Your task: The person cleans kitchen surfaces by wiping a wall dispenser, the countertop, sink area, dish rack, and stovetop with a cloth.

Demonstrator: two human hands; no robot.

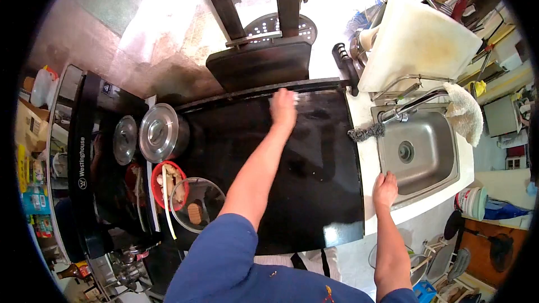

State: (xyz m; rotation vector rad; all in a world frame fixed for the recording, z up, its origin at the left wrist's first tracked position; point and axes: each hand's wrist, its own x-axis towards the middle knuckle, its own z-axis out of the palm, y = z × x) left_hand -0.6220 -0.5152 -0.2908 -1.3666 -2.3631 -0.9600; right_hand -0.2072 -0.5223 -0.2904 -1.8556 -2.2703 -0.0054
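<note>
My left hand [284, 111] is at the far edge of the black countertop [314, 163]. Its fingers are closed and somewhat blurred, with a whitish piece that looks like a cloth [295, 97] showing beside them. My right hand [385, 191] lies on the near-left rim of the steel sink [418, 140], fingers stretched out and holding nothing. A few pale specks dot the black surface between my arms.
Left of my left arm stand a lidded pot [159, 133], a red bowl of food [168, 188] and a glass bowl [198, 213]. A faucet [404, 111], white cutting board [421, 45] and hanging towel [465, 113] are at the right. Behind the counter is a dark panel [258, 62].
</note>
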